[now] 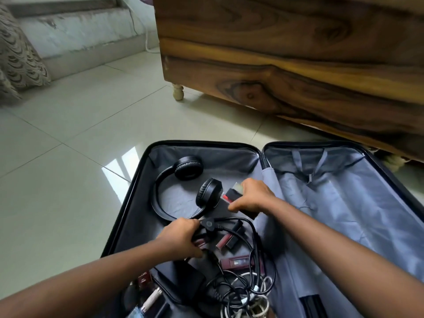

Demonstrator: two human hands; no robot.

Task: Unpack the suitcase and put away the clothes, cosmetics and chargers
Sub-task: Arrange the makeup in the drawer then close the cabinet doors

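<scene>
An open suitcase (pixel 344 203) with grey lining lies on the tiled floor. Black headphones (pixel 181 187) rest in its left half. My right hand (pixel 250 195) grips a few small cosmetic items (pixel 231 192), black, red and clear, just right of the headphones. My left hand (pixel 181 237) holds dark red lipstick tubes (pixel 199 242) beside a black power plug (pixel 209 224). More lipstick tubes (pixel 226 239), a maroon case (pixel 236 262) and tangled black and white cables (pixel 243 288) lie below. The suitcase's right half holds nothing but straps.
A wooden cabinet (pixel 286 60) on short legs stands behind the suitcase. A patterned cushion (pixel 16 58) lies at the far left by a grey step. A black adapter (pixel 183 278) and small bottles (pixel 151 299) sit at the suitcase's near edge.
</scene>
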